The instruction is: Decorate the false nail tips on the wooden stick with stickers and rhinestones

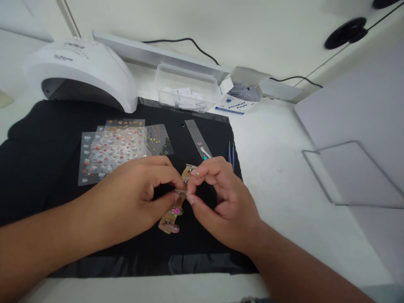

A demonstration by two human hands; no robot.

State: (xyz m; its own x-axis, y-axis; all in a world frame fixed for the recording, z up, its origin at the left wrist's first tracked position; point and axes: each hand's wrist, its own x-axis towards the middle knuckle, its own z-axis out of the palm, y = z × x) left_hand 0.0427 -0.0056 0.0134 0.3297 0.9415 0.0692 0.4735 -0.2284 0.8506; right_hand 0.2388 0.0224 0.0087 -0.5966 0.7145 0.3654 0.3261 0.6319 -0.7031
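A narrow tan strip lies at a slant over the black mat, with several false nails mounted along it. The lowest false nail is pinkish; above it sits a clear one with a pink flower. My left hand is closed, thumb and forefinger pinching a clear false nail midway along the strip. From the other side, the thumb and fingertips of my right hand close on that nail's right end. My fingers hide part of it, and a small green speck shows on my right forefinger.
Sticker sheets overlap on the black mat. Beyond are a white nail lamp, a clear plastic box and an alcohol pads box. A clear strip and blue tweezers lie near my right hand; a wire stand is rightward.
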